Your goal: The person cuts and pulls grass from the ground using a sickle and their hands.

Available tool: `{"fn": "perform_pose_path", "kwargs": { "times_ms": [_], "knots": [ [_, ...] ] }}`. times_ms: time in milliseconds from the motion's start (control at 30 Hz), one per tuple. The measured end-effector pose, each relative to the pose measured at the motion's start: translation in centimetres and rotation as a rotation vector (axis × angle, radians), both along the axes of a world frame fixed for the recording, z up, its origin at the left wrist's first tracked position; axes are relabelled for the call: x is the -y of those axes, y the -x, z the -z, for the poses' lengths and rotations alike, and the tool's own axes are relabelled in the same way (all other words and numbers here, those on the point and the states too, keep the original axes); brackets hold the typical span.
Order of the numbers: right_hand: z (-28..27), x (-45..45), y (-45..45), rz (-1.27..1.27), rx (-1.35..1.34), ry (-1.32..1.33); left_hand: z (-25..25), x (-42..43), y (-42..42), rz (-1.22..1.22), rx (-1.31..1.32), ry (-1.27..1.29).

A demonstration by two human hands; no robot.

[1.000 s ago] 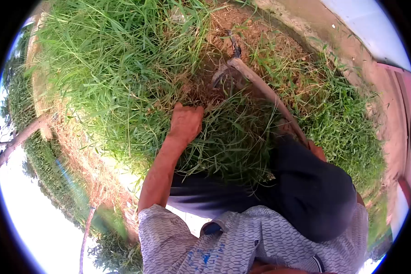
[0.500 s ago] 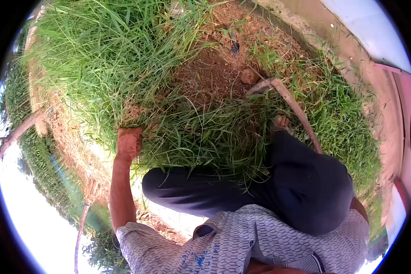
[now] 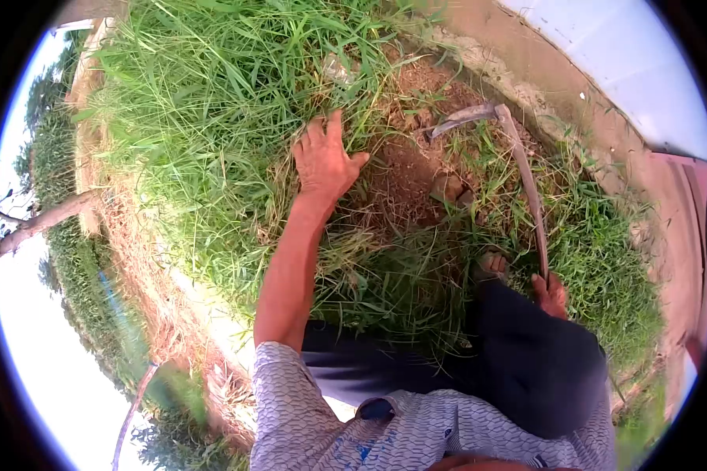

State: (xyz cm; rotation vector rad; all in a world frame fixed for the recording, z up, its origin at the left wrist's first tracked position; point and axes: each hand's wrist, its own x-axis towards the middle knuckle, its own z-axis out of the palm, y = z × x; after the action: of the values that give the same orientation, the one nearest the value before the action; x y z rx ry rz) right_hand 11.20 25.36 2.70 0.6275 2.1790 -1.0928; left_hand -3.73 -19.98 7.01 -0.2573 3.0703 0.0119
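Observation:
My left hand (image 3: 324, 159) reaches forward with fingers spread, at the edge where tall green grass (image 3: 228, 102) meets bare brown soil (image 3: 407, 169). Nothing is held in it. Low at the right, my right hand (image 3: 551, 295) is wrapped round the wooden handle of a sickle (image 3: 525, 165). The curved blade points left above the soil, near the wall's foot. Cut grass (image 3: 385, 275) lies in a heap in front of my folded legs.
A brown stone or clod (image 3: 448, 188) sits on the soil. Beyond the grass lies a clear plastic-like scrap (image 3: 338, 69). A low earthen ledge (image 3: 518, 86) and a white wall (image 3: 605, 47) run along the upper right. My foot (image 3: 492, 264) rests beside the cut grass.
My left hand has left the cut grass near my knee and moved forward and right, its fingers now spread. The sickle has moved up and right, and my right hand has come into view.

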Motion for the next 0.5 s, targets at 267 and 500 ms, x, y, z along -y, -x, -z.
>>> {"fn": "perform_pose_path", "kwargs": {
  "times_ms": [267,500],
  "knots": [
    [1.8,-1.0,-1.5,-0.082,0.081,-0.066,11.0,2.2,2.5,-0.131,0.181,-0.033],
    [10.5,-4.7,-4.7,-0.489,-0.313,-0.166,0.4,0.5,3.9,-0.310,-0.031,-0.872]
  ]
}}
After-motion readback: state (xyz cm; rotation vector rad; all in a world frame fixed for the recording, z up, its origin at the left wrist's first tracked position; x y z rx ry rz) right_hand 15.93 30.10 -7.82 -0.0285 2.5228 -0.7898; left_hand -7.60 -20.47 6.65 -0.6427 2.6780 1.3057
